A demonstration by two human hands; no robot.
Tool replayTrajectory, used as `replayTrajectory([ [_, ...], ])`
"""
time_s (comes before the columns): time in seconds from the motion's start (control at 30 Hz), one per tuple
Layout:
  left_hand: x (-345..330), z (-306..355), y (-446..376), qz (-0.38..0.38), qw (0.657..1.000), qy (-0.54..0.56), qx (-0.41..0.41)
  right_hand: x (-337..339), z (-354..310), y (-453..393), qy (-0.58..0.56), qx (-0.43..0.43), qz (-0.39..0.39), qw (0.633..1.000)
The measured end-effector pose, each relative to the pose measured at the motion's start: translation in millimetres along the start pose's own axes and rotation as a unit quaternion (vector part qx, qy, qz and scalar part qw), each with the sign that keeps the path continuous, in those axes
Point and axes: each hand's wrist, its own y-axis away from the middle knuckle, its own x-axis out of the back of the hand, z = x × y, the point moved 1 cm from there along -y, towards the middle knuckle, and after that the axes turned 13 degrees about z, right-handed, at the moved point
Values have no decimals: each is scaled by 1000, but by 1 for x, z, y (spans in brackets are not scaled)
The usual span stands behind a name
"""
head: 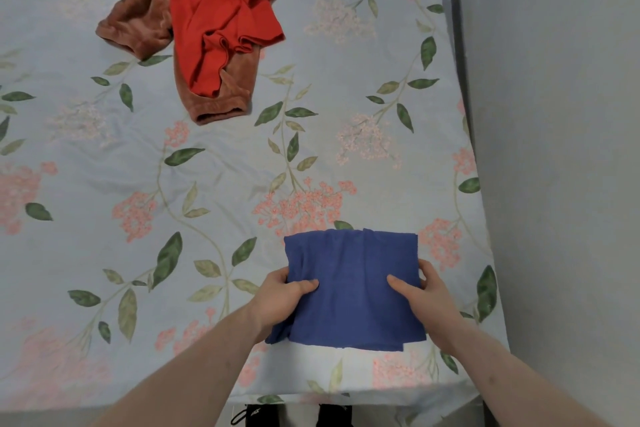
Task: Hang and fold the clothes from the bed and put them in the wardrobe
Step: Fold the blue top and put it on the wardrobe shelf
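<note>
Left hand (282,298) and right hand (424,302) pinch opposite edges of folded blue cloth (353,291); uneven lift risks unfolding.

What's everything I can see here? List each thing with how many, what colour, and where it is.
blue cloth: one, blue, folded flat at the near edge of the bed, held at both sides.
red garment: one, red, crumpled at the far end of the bed, lying on the brown garment.
brown garment: one, rust brown, velvety, crumpled under the red one.
bed sheet: one, pale blue with pink flowers and green leaves, covering the bed.
wall: one, grey, to the right of the bed.
shoes: two, black, on the floor below the bed edge.
left hand: grips the cloth's left side.
right hand: grips the cloth's right side.
</note>
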Motion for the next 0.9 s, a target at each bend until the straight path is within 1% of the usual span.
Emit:
replayTrajectory([
  [0.1,-3,0,4,-8,996,75,55,-3,-4,3,-22,-27,-10,999],
  [0.17,-4,-2,5,14,992,93,78,-5,-11,7,-48,-25,-7,999],
  [0.23,-2,-6,6,35,991,103,78,-8,-16,10,-67,-18,-7,998],
  [0.3,2,-12,10,39,992,105,56,-11,-14,12,-58,-15,-6,998],
  [0.43,9,-28,17,31,997,65,-8,-16,-7,15,19,-9,2,1000],
  [0.53,7,-28,12,14,997,77,-10,-18,-8,14,52,-6,-15,999],
  [0.63,8,-27,10,39,998,49,-31,-21,-10,16,90,23,-25,995],
  [0.67,10,-28,11,46,997,40,-39,-22,-11,18,96,34,-17,995],
  [0.73,16,-27,19,49,997,25,-61,-22,-11,27,88,29,-8,996],
  [0.8,24,-24,33,55,995,25,-79,-24,-16,42,75,19,-16,997],
  [0.9,43,-20,61,65,993,40,-92,-27,-23,73,60,31,-25,997],
])
